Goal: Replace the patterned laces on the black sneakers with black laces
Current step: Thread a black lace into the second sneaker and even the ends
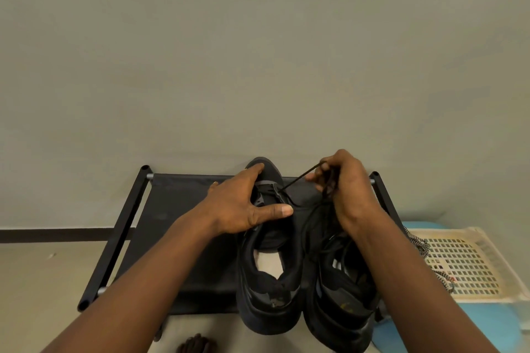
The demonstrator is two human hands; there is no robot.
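Spread left hand [243, 206] is steadying the left sneaker [269, 295] on the rack [177, 209]; right hand [347, 189] is pinching the black lace [298, 179] taut, apparently from a far eyelet, with the next eyelet needing threading.

Black fabric shelf [177, 209]: left sneaker [269, 304], right sneaker [341, 315] side by side.

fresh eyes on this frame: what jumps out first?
Mid-frame, the right hand pinches a black lace drawn taut from the eyelets of the left-side sneaker, which the left hand steadies with straight fingers. It and the second sneaker sit on a black fabric rack. At right, patterned laces trail over a white perforated basket.
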